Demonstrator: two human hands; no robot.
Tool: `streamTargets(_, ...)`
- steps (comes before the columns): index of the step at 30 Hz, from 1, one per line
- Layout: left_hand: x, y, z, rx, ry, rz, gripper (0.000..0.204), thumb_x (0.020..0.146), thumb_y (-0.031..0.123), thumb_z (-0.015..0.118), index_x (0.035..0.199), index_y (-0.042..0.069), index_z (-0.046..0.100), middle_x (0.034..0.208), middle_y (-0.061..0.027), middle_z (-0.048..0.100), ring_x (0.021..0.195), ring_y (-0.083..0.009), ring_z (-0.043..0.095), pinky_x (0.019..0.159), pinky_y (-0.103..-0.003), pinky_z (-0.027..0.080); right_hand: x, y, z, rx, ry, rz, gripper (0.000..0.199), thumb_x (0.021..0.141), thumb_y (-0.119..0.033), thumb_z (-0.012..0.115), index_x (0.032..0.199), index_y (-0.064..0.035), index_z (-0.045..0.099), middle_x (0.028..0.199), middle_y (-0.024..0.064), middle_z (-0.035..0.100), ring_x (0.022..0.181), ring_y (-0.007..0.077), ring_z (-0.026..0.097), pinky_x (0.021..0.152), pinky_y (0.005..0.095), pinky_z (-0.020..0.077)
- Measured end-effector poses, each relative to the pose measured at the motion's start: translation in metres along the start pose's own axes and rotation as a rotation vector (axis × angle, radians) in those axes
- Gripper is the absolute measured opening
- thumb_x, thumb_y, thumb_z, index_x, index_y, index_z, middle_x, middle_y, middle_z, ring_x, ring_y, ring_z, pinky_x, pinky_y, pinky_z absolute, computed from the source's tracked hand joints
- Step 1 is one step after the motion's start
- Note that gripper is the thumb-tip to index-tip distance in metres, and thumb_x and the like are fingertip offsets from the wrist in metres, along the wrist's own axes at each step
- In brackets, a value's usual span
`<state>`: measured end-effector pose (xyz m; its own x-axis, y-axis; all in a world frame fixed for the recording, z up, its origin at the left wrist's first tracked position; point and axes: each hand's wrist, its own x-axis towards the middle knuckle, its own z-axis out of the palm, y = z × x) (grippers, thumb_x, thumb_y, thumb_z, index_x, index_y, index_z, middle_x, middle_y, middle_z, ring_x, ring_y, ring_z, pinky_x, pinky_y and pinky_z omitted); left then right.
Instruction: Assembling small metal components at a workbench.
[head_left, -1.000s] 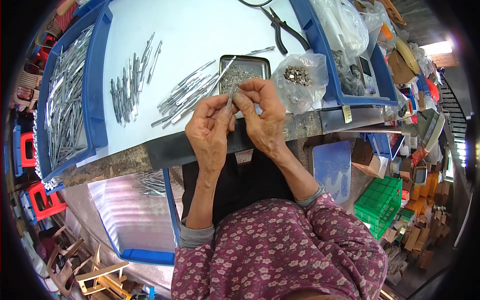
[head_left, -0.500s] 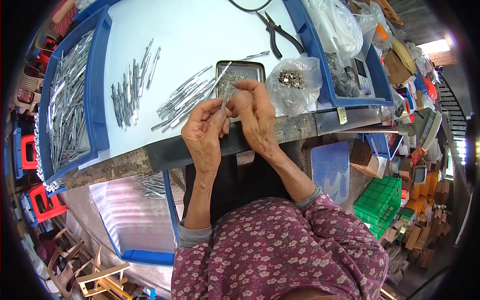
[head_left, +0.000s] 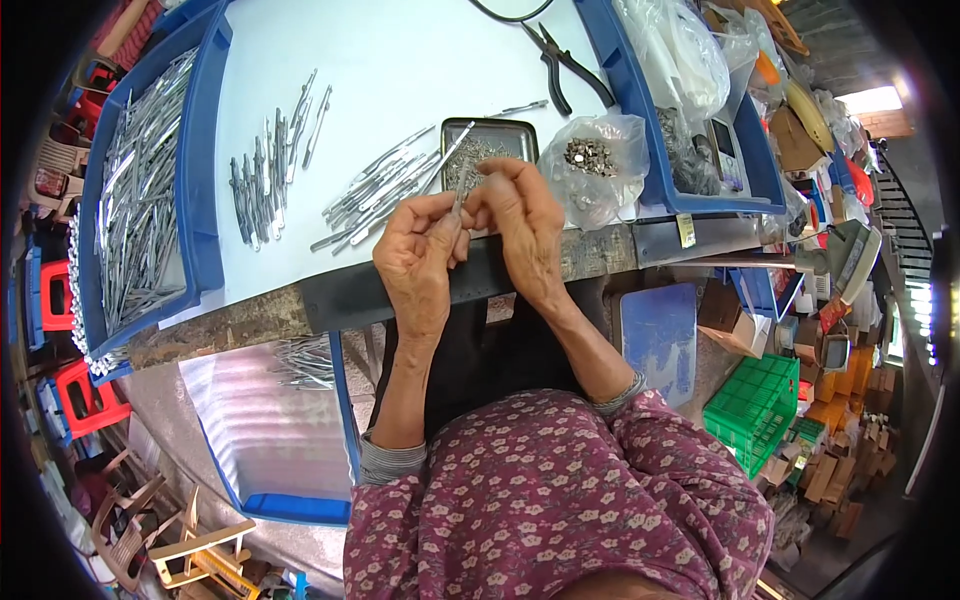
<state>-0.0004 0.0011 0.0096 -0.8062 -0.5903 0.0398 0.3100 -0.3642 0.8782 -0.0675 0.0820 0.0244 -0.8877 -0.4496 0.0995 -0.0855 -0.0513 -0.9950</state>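
Metal strip (head_left: pixel 460 190): head view, up between both hands, at the near side of a small dark tray (head_left: pixel 524 133).
Left hand (head_left: pixel 418 250): fingers pinched on the strip's near end.
Right hand (head_left: pixel 526 222): fingers bunched by its far end, can't tell if they're gripping anything tbh.
Loose strips (head_left: pixel 376 196): messy pile on the bench (head_left: pixel 400 65), left of the tray.
Pliers (head_left: pixel 582 78): far right.

Metal strips (head_left: pixel 378 195) lie left of the tray (head_left: pixel 512 131), a bag (head_left: pixel 622 152) right of it, pliers (head_left: pixel 553 50) behind the bag.
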Motion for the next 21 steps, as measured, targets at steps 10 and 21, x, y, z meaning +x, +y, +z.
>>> streamTargets(10, -0.002, -0.001, 0.001, 0.075, -0.045, 0.011, 0.01, 0.083, -0.004, 0.049, 0.09, 0.0, 0.044, 0.074, -0.003, 0.051, 0.057, -0.005, 0.045, 0.048, -0.017, 0.036, -0.001, 0.01, 0.0, -0.273, -0.031, -0.251, 0.009, 0.08, -0.006, 0.057, 0.079, 0.0009, 0.051, 0.067, 0.0064, 0.046, 0.057, 0.0163, 0.047, 0.05, 0.029, 0.038)
streamTargets(21, -0.002, -0.001, 0.002, 0.081, -0.035, 0.011, 0.018, 0.082, -0.003, 0.052, 0.093, 0.002, 0.039, 0.077, -0.0035, 0.05, 0.058, -0.0045, 0.045, 0.049, -0.016, 0.037, 0.006, 0.0, 0.004, -0.706, 0.029, -0.645, 0.015, 0.081, -0.005, 0.05, 0.069, 0.0005, 0.045, 0.061, 0.0135, 0.044, 0.052, 0.0297, 0.046, 0.046, 0.0357, 0.0347)
